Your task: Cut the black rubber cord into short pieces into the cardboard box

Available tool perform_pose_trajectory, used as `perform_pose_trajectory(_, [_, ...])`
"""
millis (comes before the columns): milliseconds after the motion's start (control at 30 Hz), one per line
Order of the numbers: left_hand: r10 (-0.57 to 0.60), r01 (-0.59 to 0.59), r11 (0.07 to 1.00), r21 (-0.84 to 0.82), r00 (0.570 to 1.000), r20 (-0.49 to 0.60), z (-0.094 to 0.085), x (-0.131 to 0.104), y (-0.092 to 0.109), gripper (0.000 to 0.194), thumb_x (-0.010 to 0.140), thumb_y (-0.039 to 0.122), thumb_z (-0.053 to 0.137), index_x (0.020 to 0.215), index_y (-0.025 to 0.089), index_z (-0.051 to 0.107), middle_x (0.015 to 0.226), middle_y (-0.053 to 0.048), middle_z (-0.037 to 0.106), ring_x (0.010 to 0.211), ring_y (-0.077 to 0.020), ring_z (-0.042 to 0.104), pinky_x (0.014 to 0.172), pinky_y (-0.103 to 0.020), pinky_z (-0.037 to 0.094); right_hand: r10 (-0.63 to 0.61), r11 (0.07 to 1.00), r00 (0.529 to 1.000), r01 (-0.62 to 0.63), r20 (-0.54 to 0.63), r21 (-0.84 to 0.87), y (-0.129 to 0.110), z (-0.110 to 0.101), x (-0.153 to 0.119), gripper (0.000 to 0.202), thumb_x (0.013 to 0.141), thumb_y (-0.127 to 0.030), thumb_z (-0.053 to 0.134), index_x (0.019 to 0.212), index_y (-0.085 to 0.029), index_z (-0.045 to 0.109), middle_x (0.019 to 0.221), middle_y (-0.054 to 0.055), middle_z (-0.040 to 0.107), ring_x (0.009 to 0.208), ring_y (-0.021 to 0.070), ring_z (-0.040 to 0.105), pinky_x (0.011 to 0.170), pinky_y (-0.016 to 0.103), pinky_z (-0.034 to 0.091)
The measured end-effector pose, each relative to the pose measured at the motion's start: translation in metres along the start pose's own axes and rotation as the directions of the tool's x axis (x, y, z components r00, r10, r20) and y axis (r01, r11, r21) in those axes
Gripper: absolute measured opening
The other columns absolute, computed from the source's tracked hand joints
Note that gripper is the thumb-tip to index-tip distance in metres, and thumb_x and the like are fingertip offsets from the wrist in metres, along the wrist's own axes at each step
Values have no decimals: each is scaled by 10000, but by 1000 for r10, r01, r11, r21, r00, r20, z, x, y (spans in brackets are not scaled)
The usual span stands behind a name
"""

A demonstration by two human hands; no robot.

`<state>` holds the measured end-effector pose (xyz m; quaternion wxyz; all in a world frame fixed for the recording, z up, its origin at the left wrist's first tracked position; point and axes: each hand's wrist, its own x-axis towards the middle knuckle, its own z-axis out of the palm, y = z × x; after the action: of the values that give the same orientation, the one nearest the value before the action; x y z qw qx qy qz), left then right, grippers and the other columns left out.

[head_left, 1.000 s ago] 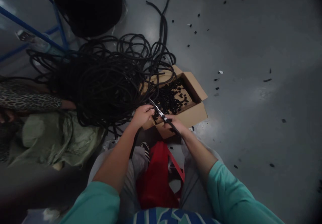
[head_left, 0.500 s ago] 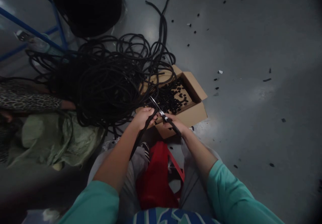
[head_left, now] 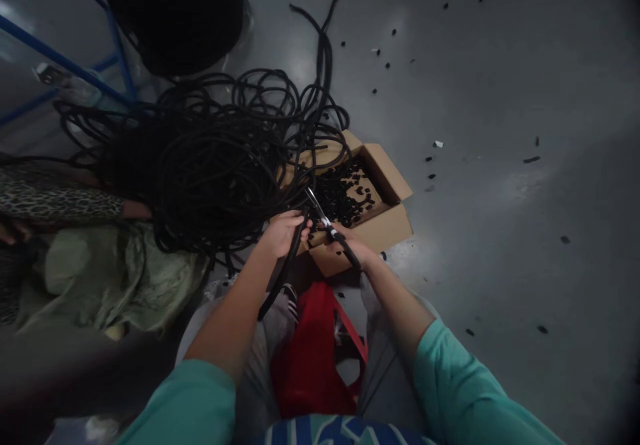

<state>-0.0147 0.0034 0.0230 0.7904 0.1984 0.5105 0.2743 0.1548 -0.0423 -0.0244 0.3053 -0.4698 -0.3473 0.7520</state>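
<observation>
My left hand [head_left: 286,233] is closed around a black cord [head_left: 287,265], whose length runs down past my wrist toward my leg. In my right hand [head_left: 353,245] is a pair of scissors [head_left: 346,248] with black handles, its metal blades pointing up and left. The blades are a little to the right of the cord's upper end, apart from it. Beneath and beyond both hands stands an open cardboard box [head_left: 387,230] with many short black cut pieces [head_left: 345,195] inside. Part of its near left side is hidden by my hands.
A big tangle of black cord [head_left: 210,145] lies left of the box and partly over it. Behind it sits a large black bundle [head_left: 173,15] by a blue metal frame [head_left: 117,45]. Another person's patterned sleeve [head_left: 60,192] reaches in at left. A red bag [head_left: 305,358] is between my legs.
The scissors have moved slightly right, away from the cord, and their blades look closer together. My left hand still holds the cord and has shifted slightly left.
</observation>
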Motion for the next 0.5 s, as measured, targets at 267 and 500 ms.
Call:
perform_pose_trajectory(267, [133,-105,979,177,979,-156,-1,0,0,320,663,119,577,979,133,524,627,7,575,456,-89,532,456,-212,391,-4,999,994,9,112,-50,10,-8,1,616,511,-185,554,1126,-176,530,754,-16,561,710,142,482,685,272,379])
perform_pose_trajectory(500, [199,-135,921,364,969,-143,1,0,-1,128,661,165,606,720,104,512,559,-4,579,391,-55,455,415,-196,338,22,995,995,-12,101,-98,3,-4,-2,603,488,-156,551,1091,-178,557,811,-6,572,745,145,485,703,266,375])
